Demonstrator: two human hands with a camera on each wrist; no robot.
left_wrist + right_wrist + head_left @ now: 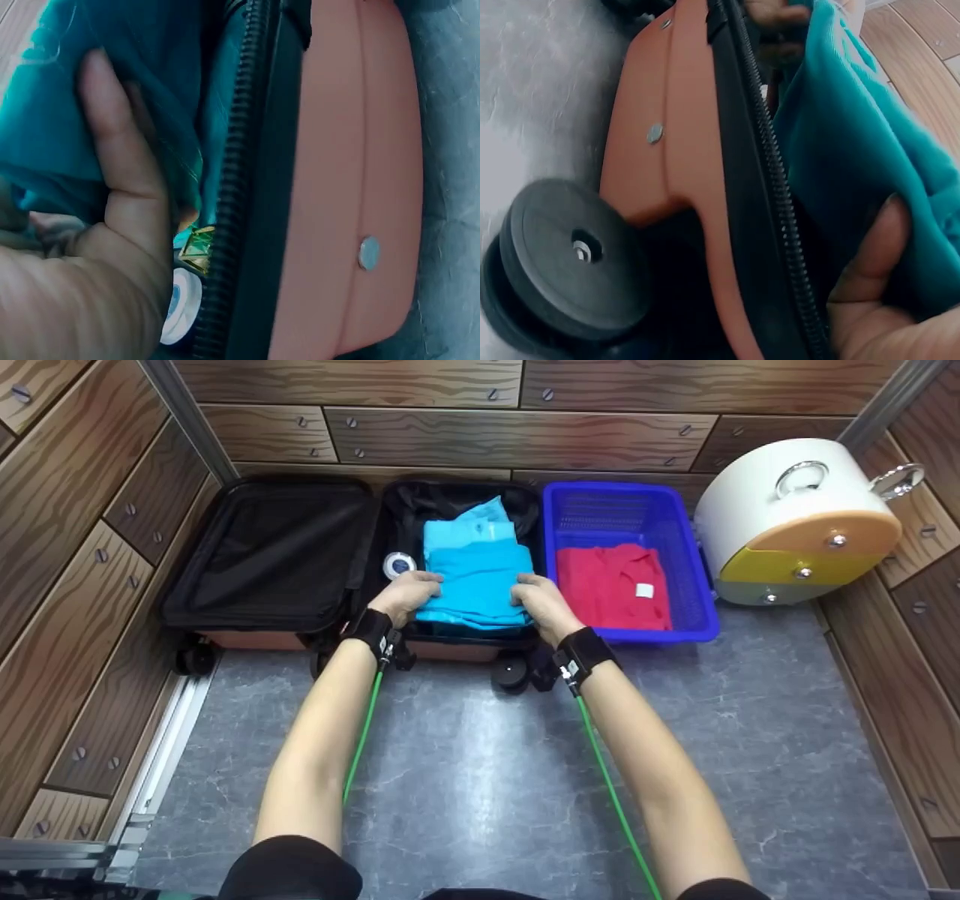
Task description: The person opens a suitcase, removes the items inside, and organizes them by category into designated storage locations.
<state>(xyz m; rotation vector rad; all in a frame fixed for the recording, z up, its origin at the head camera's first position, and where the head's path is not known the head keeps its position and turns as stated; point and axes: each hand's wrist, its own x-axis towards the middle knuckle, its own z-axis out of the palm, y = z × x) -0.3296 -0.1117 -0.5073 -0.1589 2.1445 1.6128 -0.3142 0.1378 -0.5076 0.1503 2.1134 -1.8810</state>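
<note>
A folded bright-blue garment (pixel 480 581) is held over the right half of an open suitcase (pixel 442 650). My left hand (pixel 407 597) pinches its left edge, and in the left wrist view the thumb (pixel 120 142) lies across the cloth. At the opposite edge my right hand (pixel 547 605) grips the fabric, thumb (pixel 877 251) against it in the right wrist view. Lighter blue cloth (pixel 469 532) shows behind the garment; whether it is a separate piece I cannot tell. A round white item (pixel 399 565) sits beside the left hand, inside the case.
The suitcase's other half, with a black lining panel (pixel 277 555), lies to the left. To the right stands a blue basket (pixel 705 619) with a folded red shirt (pixel 611 585) in it. Farther right is a white drawer unit (pixel 780 487). A black wheel (pixel 577 255) juts from the case's front.
</note>
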